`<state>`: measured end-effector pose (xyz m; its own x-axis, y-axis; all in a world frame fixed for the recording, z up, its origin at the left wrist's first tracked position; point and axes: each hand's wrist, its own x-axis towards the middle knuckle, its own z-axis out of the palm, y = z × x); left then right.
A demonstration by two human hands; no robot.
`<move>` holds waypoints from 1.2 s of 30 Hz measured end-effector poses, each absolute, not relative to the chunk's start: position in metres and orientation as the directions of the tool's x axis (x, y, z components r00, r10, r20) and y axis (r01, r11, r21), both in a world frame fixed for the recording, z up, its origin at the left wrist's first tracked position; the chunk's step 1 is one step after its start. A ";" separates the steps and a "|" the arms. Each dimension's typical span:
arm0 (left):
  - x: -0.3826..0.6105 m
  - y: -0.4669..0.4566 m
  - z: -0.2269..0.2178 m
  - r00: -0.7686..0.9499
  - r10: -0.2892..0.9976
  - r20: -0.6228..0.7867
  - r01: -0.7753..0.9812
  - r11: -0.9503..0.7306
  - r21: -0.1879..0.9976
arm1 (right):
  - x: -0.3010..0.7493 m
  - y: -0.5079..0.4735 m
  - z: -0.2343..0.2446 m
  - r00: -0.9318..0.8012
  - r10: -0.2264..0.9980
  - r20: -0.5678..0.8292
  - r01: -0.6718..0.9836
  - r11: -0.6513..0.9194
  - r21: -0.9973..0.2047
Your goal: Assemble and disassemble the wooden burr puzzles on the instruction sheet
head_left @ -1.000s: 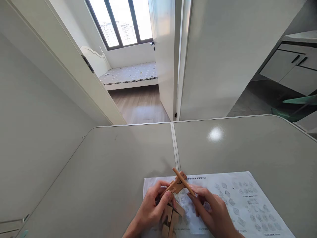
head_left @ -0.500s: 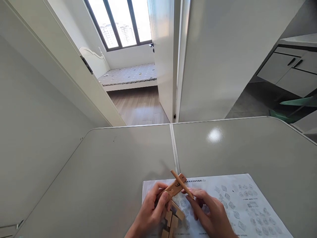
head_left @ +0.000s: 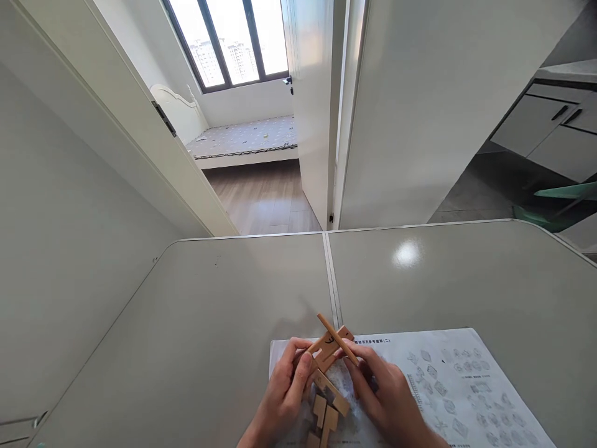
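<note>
A notched wooden puzzle piece (head_left: 329, 351) with a dark mark on its face is pinched in my left hand (head_left: 286, 382), above the printed sheet. My right hand (head_left: 380, 389) grips a thin wooden stick (head_left: 333, 333) near its lower end. The stick slants across the notched piece, its upper end pointing up and left; whether the two are joined I cannot tell. Just below my fingers, several loose notched wooden blocks (head_left: 330, 423) lie on the printed sheet (head_left: 448, 373), partly hidden by my left hand.
The grey table (head_left: 209, 317) has a pale seam (head_left: 330, 274) running down its middle. Beyond its far edge an open door (head_left: 312, 106) shows a bed (head_left: 247, 140) under a window. At the right are white cabinets (head_left: 536, 124) and a green seat (head_left: 564, 191).
My right hand has moved left, closer to my left hand, and the stick has shifted slightly left and up. More of the notched piece and of the loose blocks shows.
</note>
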<state>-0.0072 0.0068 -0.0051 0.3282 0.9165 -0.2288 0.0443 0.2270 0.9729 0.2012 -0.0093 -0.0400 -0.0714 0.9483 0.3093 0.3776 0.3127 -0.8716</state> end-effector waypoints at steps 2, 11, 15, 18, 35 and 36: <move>-0.006 0.007 -0.003 0.329 0.916 -0.231 0.047 0.228 0.972 | 0.202 -0.009 -0.041 -0.076 0.951 0.298 0.371 0.305 -0.877; -0.002 0.005 0.005 0.290 0.924 -0.251 0.096 0.233 0.968 | 0.201 -0.007 -0.035 -0.055 0.938 0.342 0.399 0.334 -0.854; -0.004 0.006 0.000 0.304 0.920 -0.248 0.077 0.236 0.969 | 0.202 -0.007 -0.034 -0.083 0.929 0.361 0.402 0.362 -0.841; -0.006 0.006 -0.003 0.309 0.920 -0.243 0.064 0.235 0.970 | 0.203 -0.008 -0.034 -0.091 0.917 0.387 0.390 0.391 -0.834; -0.004 0.005 0.001 0.282 0.934 -0.218 0.103 0.197 0.975 | 0.203 -0.012 -0.041 -0.140 0.881 0.451 0.420 0.465 -0.779; -0.004 0.006 0.001 0.283 0.934 -0.217 0.099 0.197 0.975 | 0.203 -0.011 -0.041 -0.140 0.880 0.453 0.421 0.467 -0.777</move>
<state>-0.0040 0.0055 0.0006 0.2828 0.9343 -0.2170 0.0989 0.1966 0.9755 0.2026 -0.0114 -0.0413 -0.1404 0.8803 0.4531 0.4213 0.4673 -0.7773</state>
